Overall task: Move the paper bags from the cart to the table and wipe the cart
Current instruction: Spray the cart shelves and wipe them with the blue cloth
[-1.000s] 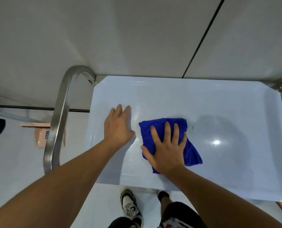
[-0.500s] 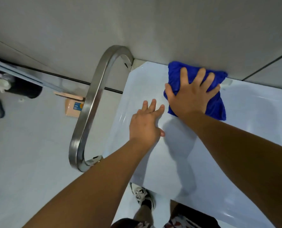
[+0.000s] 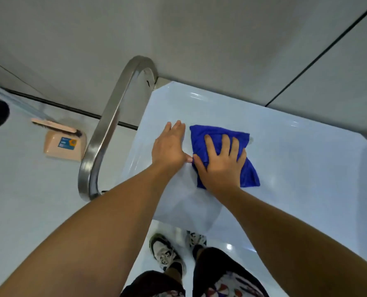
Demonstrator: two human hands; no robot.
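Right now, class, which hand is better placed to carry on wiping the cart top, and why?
The right hand: its spread fingers already press the blue cloth flat on the cart top. The left hand lies bare beside it, apparently bracing.

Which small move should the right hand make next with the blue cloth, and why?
Probably slide the blue cloth rightward: the right hand presses it flat beside the left hand, near the handle end, and the cart top stretches far to its right.

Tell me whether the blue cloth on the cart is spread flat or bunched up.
Bunched. The blue cloth lies rumpled in a thick folded pad with creases under the right hand, which presses it onto the cart top.
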